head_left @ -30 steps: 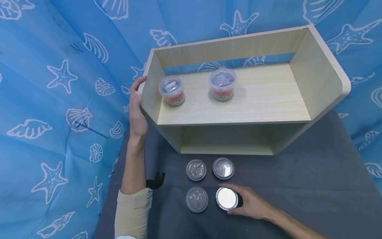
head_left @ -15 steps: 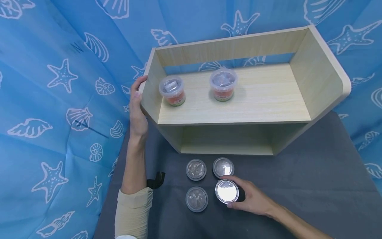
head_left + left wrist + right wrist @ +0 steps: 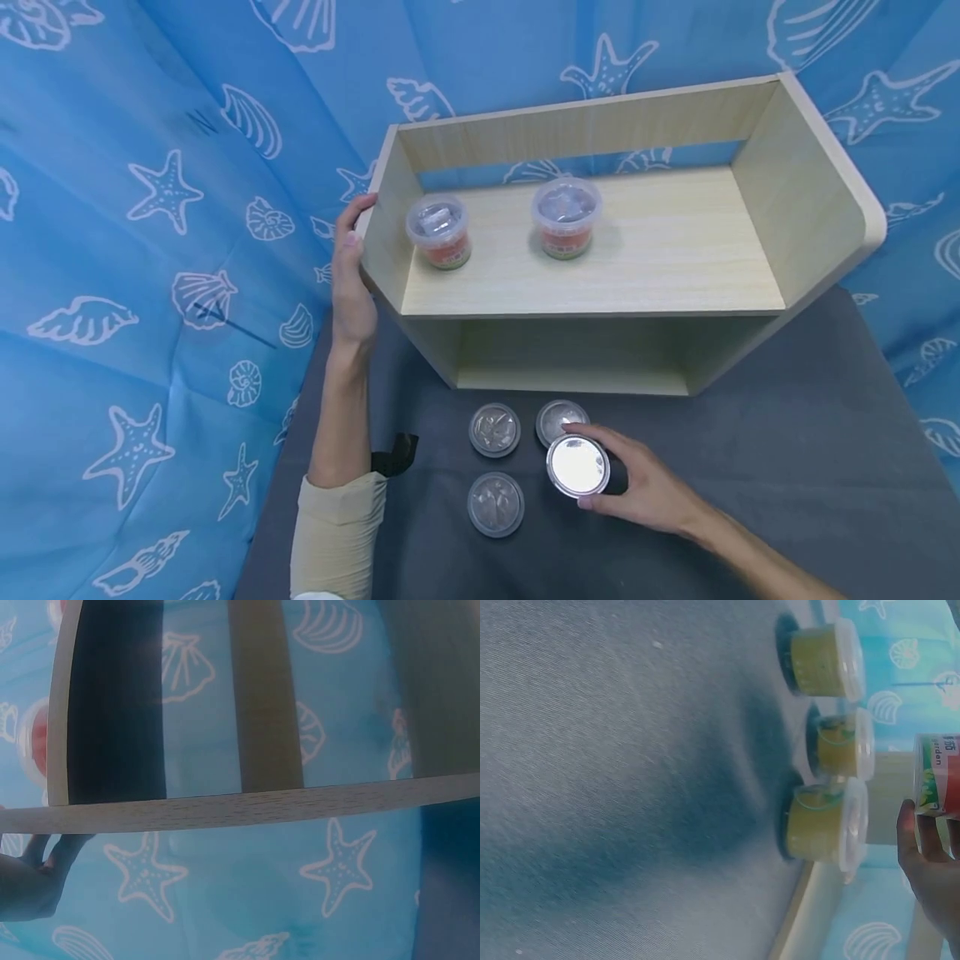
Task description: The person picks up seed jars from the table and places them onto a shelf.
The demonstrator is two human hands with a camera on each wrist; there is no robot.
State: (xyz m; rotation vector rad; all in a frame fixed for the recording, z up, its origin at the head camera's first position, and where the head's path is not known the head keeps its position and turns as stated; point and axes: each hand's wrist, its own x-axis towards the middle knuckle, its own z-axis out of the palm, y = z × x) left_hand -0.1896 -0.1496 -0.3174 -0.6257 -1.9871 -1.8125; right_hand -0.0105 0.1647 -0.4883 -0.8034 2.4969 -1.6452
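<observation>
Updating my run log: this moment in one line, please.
left hand: touches shelf unit; right hand: holds tub aloft; table: three tubs

- A dark grey surface [image 3: 840, 467], finely textured and dotted with a few pale specks, spreads across the foreground.
- Toward its far side stands a pale wooden shelf unit [image 3: 802, 183], open at the front.
- Before the unit, three lidded tubs with yellowish contents sit upright on the grey — a far left tub [image 3: 494, 430], a near left tub [image 3: 496, 505] and a far right tub [image 3: 555, 417], this last partly covered from above.
- The upper board [image 3: 667, 242] bears two reddish tubs, both lidded — one [image 3: 441, 237] just beside the left side panel [image 3: 388, 225], another [image 3: 566, 218] near the middle.
</observation>
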